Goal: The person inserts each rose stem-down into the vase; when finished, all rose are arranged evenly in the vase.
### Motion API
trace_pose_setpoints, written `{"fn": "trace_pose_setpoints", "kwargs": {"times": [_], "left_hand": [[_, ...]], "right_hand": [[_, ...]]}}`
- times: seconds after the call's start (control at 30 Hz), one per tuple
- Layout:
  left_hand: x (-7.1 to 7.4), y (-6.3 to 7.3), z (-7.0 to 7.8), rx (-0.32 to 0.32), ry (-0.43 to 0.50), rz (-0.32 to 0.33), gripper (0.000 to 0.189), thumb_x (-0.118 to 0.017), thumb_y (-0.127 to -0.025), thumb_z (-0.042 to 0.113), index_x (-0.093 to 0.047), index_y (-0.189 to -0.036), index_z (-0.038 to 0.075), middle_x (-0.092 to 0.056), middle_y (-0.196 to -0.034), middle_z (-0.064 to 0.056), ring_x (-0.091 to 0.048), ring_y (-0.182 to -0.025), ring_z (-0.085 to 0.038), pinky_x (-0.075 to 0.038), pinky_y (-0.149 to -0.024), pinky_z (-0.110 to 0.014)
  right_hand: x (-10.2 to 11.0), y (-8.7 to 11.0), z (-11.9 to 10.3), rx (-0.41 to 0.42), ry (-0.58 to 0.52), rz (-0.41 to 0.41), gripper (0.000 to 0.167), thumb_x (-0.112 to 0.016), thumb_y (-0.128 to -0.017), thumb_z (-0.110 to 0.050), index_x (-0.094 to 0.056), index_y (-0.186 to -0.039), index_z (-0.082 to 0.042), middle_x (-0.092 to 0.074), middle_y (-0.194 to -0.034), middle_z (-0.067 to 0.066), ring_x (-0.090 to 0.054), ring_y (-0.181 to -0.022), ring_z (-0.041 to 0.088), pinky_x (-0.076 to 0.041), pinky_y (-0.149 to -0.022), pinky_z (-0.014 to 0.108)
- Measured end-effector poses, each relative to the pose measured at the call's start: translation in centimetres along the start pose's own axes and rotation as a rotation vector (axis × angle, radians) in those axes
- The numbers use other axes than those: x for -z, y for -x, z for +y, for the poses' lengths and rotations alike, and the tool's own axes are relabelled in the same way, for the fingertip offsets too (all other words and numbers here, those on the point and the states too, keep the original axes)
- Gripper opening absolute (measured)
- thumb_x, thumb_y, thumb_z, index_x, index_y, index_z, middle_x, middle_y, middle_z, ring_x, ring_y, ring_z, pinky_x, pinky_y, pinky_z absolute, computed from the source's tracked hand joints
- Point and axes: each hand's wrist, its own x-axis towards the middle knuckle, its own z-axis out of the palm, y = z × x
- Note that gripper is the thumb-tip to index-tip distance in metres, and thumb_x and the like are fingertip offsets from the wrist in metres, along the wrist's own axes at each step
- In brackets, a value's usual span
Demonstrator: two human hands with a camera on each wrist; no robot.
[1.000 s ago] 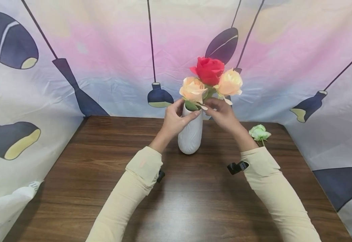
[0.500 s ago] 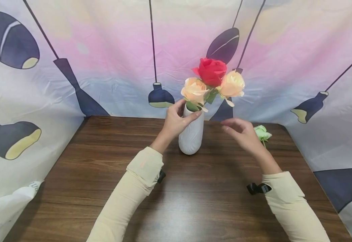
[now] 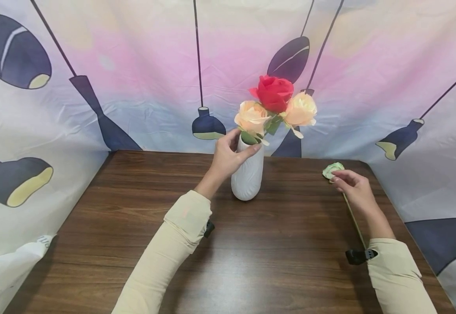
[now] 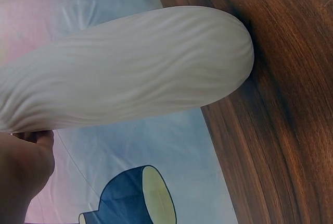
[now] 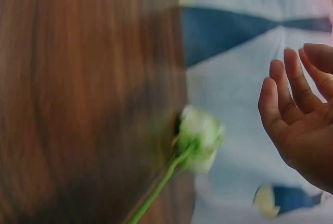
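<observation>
A white ribbed vase (image 3: 247, 176) stands upright on the table, holding a red rose (image 3: 273, 93) and two peach roses (image 3: 251, 117). My left hand (image 3: 228, 157) grips the vase near its rim, thumb in front; in the left wrist view the vase (image 4: 140, 67) covers most of those fingers. Over at the right, a pale green rose (image 3: 332, 171) lies on the table with its long stem toward me. My right hand (image 3: 355, 187) hovers above it; in the right wrist view its fingers (image 5: 299, 86) are loosely bent, holding nothing, apart from the blurred green rose (image 5: 200, 138).
The dark wooden table (image 3: 153, 209) ends at a backdrop cloth (image 3: 153, 87) printed with lamps, which also hangs along both sides. Bunched white cloth (image 3: 28, 257) touches the table's left edge. Each wrist carries a small black camera (image 3: 357, 256).
My right hand has left the flowers at the vase and moved right and toward me, to above the green rose. The left hand has stayed on the vase.
</observation>
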Motion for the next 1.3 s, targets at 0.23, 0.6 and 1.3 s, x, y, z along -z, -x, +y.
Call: {"fn": "trace_pose_setpoints", "kwargs": {"times": [0.23, 0.6, 1.3], "left_hand": [[-0.1, 0.0, 0.1, 0.001, 0.007, 0.005, 0.050, -0.081, -0.085, 0.011, -0.063, -0.131, 0.002, -0.071, -0.126, -0.017, -0.069, -0.115, -0.024, -0.056, -0.104, -0.037], [-0.1, -0.1, 0.1, -0.002, 0.013, 0.003, 0.051, -0.081, -0.085, 0.010, -0.063, -0.132, 0.002, -0.071, -0.127, -0.017, -0.069, -0.115, -0.024, -0.056, -0.105, -0.038], [-0.1, 0.0, 0.1, 0.005, 0.000, 0.007, 0.048, -0.081, -0.085, 0.011, -0.064, -0.130, 0.002, -0.072, -0.122, -0.017, -0.068, -0.106, -0.018, -0.058, -0.101, -0.038]], "right_hand": [[2.4, 0.7, 3.6, -0.160, 0.004, 0.094, 0.011, -0.060, -0.102, -0.018, -0.066, -0.109, -0.024, -0.059, -0.089, -0.037, -0.059, -0.082, -0.017, -0.053, -0.069, 0.008], [2.7, 1.5, 7.3, -0.414, 0.208, 0.150, 0.050, -0.046, -0.107, -0.026, -0.047, -0.142, 0.010, -0.056, -0.133, 0.029, -0.047, -0.072, -0.018, -0.052, -0.063, 0.010], [1.8, 0.3, 7.1, -0.436, 0.319, -0.133, 0.056, -0.060, -0.100, -0.026, -0.050, -0.137, 0.015, -0.071, -0.105, 0.022, -0.059, -0.074, 0.002, -0.055, -0.066, 0.021]]}}
